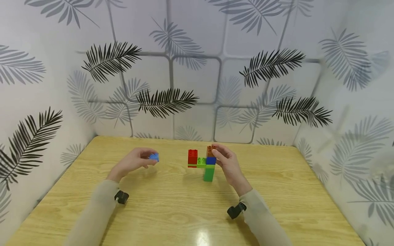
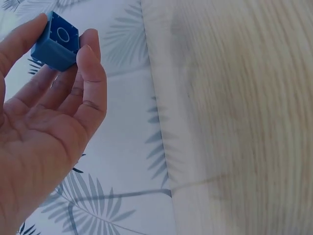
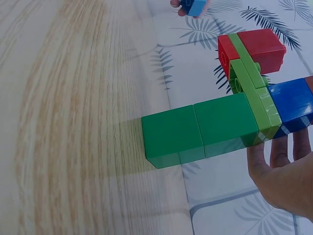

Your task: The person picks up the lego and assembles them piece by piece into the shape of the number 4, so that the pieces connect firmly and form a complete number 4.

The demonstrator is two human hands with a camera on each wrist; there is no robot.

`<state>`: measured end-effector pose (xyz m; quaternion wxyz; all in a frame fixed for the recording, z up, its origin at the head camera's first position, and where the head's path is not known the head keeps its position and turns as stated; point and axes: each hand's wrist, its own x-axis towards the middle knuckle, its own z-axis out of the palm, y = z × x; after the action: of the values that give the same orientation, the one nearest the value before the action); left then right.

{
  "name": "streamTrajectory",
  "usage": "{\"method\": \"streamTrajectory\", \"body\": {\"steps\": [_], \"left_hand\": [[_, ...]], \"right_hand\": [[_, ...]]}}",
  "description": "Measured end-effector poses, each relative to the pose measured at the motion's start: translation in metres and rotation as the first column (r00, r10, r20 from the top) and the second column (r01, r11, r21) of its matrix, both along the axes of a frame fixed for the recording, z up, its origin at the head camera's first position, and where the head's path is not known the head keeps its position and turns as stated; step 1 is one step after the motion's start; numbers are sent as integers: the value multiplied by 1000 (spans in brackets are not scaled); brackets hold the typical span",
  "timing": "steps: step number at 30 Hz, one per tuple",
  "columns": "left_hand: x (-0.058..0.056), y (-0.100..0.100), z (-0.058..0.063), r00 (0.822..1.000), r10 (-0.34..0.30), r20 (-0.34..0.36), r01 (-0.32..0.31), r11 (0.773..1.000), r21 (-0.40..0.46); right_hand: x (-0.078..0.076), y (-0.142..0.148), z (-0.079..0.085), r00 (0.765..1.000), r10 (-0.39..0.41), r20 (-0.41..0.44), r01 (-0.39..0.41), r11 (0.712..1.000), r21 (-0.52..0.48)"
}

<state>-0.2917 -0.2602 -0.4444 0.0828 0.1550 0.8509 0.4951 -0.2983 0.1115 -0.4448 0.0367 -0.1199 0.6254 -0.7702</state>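
Between the fingertips of my left hand point(image 1: 135, 160) is a light blue toy brick point(image 2: 56, 44), pinched above the table, its hollow underside showing in the left wrist view. My right hand point(image 1: 227, 162) grips the upper part of a brick structure, around the brown brick point(image 1: 210, 151) and blue brick point(image 3: 292, 100). Two green bricks point(image 3: 200, 129) form the structure's column. A long lime green piece point(image 3: 252, 88) juts sideways from it, carrying a red brick point(image 1: 192, 156) at its far end. Whether the column's foot touches the table cannot be told.
The wooden table point(image 1: 172, 212) stretches out under both hands. Behind it and at the sides stand pale coverings point(image 1: 197, 78) with a leaf pattern. Each wrist wears a black band device point(image 1: 122, 197).
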Motion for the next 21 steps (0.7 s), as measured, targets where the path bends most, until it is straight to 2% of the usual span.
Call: {"method": "streamTrajectory", "body": {"steps": [4, 12, 21], "left_hand": [[0, 8, 2, 999, 14, -33, -13, 1000, 25], [-1, 36, 5, 994, 47, -96, -34, 990, 136], [5, 71, 11, 993, 45, -109, -17, 970, 243]], "right_hand": [[1, 0, 1, 1000, -2, -5, 2, 1000, -4], [0, -1, 1, 1000, -2, -15, 2, 1000, -7], [1, 0, 1, 1000, -5, -4, 5, 1000, -8]]}}
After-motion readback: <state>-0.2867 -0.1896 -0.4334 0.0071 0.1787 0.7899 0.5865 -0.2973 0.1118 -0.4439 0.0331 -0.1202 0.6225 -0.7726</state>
